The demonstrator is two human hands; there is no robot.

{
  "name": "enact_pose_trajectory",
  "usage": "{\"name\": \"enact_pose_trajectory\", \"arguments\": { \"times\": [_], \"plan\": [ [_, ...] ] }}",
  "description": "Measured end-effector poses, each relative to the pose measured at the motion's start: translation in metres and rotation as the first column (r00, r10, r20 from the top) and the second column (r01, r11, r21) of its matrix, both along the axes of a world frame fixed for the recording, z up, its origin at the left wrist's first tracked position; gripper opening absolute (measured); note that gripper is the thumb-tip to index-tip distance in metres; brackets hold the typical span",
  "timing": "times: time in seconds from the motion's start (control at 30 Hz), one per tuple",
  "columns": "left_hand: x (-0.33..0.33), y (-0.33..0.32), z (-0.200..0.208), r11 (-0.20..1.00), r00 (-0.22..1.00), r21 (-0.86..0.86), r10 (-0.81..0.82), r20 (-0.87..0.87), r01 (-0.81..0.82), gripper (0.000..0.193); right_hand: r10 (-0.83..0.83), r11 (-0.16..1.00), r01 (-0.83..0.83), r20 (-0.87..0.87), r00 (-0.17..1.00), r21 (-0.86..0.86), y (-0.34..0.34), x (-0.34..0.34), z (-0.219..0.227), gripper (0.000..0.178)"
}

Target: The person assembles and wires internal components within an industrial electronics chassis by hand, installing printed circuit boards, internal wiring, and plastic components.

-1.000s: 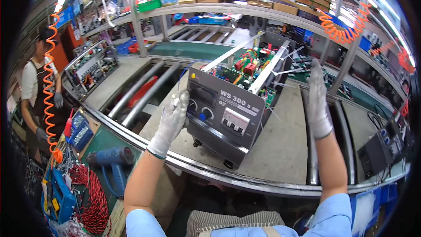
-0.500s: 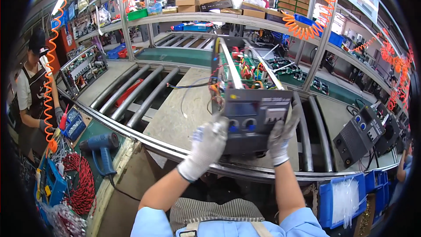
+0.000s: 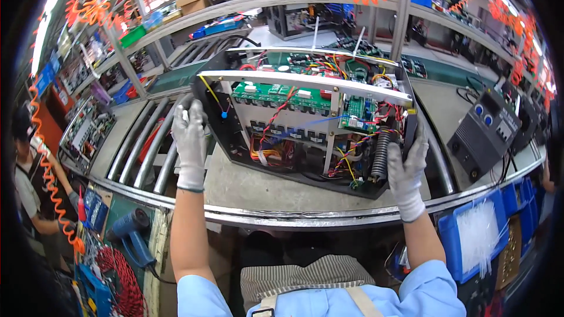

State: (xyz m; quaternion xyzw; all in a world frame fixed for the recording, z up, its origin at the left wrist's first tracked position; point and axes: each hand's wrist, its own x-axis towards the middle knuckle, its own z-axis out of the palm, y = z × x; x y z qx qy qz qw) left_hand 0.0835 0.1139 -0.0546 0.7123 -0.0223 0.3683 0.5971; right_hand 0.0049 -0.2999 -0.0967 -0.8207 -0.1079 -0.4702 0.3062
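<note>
An open welding machine (image 3: 282,123) stands lengthwise across the workbench, its green circuit boards, coloured wires and black coil exposed beneath pale metal rails. At its right end, my right hand (image 3: 408,170), in a pale work glove, is closed round the edge of the black end panel, thumb near the coil. My left hand (image 3: 191,144), gloved likewise, is upright beside the left end panel with its fingers extended. Whether those fingers press on the panel is hard to tell. Under the machine lies a grey-beige board (image 3: 252,191).
Metal rollers (image 3: 138,147) run to the left. A dark machine with blue knobs (image 3: 484,132) stands at right. Near the left edge are a heat gun (image 3: 132,235) and red-black wire (image 3: 120,276). A blue bin (image 3: 458,264) holds clear strips. One person (image 3: 41,199) works at far left.
The welding machine has turned from its knobbed front facing me to its open long side facing me. My hands have moved apart, the left to the far-left end, the right further right.
</note>
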Motion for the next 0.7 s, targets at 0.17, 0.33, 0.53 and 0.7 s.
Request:
{"name": "enact_pose_trajectory", "arguments": {
  "times": [0.17, 0.33, 0.53, 0.7],
  "plan": [
    [0.055, 0.049, -0.044, 0.794, 0.927, 0.532, 0.372, -0.046, -0.293, 0.044, -0.153, 0.982, 0.172, 0.208, 0.966, -0.073, 0.010, 0.026, -0.008, 0.055],
    [0.029, 0.031, -0.017, 0.640, 0.882, 0.691, 0.472, -0.007, -0.337, 0.028, -0.180, 0.977, 0.199, 0.202, 0.963, -0.080, -0.008, 0.055, -0.013, 0.053],
    [-0.029, 0.026, -0.024, 0.866, 0.960, 0.465, 0.259, -0.102, -0.184, 0.025, -0.034, 0.985, 0.058, 0.153, 0.988, -0.160, -0.022, 0.050, 0.006, 0.052],
    [-0.069, -0.013, -0.043, 0.999, 1.000, -0.032, 0.024, 0.017, -0.024, 0.028, 0.376, 0.840, -0.396, 0.129, 0.918, 0.370, 0.017, 0.003, -0.011, 0.030]
  ]
}}
